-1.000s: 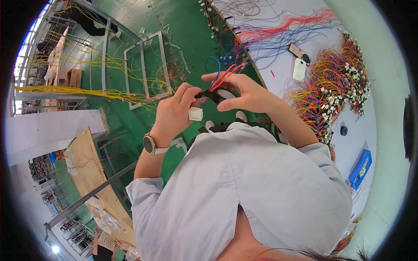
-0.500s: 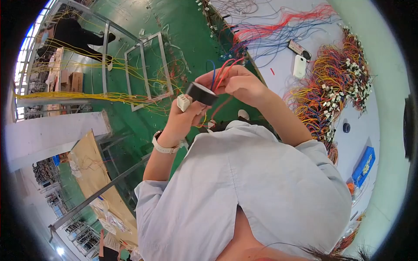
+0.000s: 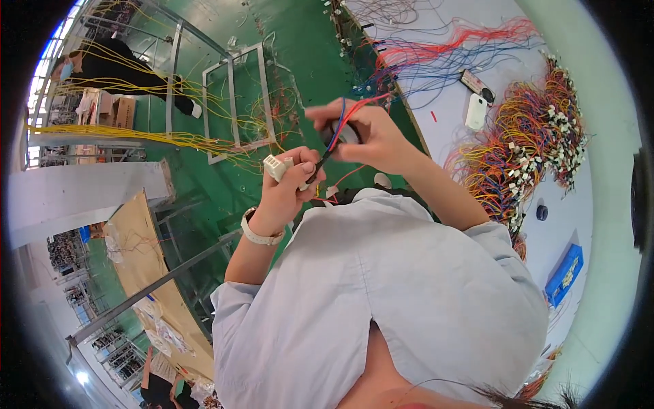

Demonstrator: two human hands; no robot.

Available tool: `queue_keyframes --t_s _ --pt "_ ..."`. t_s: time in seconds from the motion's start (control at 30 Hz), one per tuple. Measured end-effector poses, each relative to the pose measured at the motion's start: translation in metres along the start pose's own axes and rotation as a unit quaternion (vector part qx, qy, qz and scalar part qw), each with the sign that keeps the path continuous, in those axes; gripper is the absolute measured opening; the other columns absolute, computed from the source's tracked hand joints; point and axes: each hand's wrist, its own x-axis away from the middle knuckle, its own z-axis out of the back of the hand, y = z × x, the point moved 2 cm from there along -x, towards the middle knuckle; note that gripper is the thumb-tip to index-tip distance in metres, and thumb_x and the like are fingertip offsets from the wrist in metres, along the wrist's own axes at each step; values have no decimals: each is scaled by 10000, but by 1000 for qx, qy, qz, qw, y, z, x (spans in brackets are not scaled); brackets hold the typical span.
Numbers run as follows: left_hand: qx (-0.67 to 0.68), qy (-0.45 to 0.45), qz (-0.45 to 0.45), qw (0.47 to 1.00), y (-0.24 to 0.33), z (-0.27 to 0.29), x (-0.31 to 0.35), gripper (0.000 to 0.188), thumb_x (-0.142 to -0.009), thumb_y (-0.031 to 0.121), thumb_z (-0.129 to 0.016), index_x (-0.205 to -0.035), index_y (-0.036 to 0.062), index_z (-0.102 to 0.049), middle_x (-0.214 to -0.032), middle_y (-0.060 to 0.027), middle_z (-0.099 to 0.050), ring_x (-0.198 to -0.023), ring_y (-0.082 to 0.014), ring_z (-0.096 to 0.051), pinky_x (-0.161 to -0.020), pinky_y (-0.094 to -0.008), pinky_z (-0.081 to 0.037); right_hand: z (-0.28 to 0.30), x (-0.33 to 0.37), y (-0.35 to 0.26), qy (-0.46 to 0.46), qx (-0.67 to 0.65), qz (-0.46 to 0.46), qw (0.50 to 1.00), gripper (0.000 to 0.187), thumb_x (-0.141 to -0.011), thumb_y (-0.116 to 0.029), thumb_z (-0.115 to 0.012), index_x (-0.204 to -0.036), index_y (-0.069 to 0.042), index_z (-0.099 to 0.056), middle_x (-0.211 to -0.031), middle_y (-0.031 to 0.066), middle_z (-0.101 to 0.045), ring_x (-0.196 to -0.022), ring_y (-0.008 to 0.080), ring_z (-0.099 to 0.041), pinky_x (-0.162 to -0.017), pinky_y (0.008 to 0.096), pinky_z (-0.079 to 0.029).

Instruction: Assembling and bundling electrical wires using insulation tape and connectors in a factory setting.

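My left hand is closed around a bundle of wires with white plastic connectors jutting out beside its fingers. From that grip the wires run up to the right, their near stretch dark as if wrapped in black tape. Their red and blue ends pass in front of my right hand. That hand is closed on a roll of black tape, held against the wires; its fingertips are blurred. A white-banded watch is on my left wrist.
On the right, a pale table carries a heap of multicoloured wires, red and blue wires, a white phone-like object, a black roll and a blue box. Metal frames with yellow wires and a person are far left.
The tape roll has moved right and up, from beside my left hand into my right hand's grip. The wires now stretch between both hands. The far-left person has shifted.
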Motion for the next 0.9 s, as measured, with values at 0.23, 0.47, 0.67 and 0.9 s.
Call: queue_keyframes --t_s 0.23,0.47,0.67,0.9 --pt "-66 92 46 992 -3 13 5 114 -867 133 -536 -781 67 -499 -726 -13 -527 -553 -42 -403 -426 -180 -245 -5 -8 9 -46 -237 -70 968 427 -777 -58 -649 -1194 0 -580 -1307 169 -521 -1132 195 -550 -960 341 -441" --pt "-59 144 -2 988 -1 16 10 73 -876 95 -551 -886 33 -589 -735 -48 -598 -518 -27 -387 -420 -170 -225 -7 1 -1 -17 -99 -86 991 349 -723 -41 -739 -1021 -23 -557 -1176 130 -570 -1020 158 -563 -897 301 -459" --pt "83 30 4 996 -5 16 9 71 -868 103 -525 -815 56 -533 -703 -36 -561 -490 -33 -341 -409 -189 -200 -7 1 0 -65 -48 -82 993 453 -713 -8 -751 -1122 -2 -559 -1083 67 -577 -973 114 -561 -837 256 -479" --pt "-21 67 54 996 -6 21 8 157 -881 152 -503 -762 74 -435 -712 -7 -482 -497 -43 -322 -401 -186 -190 -3 -19 19 26 -52 -105 993 304 -833 -87 -634 -1109 40 -622 -1269 166 -544 -1135 181 -549 -962 332 -440"
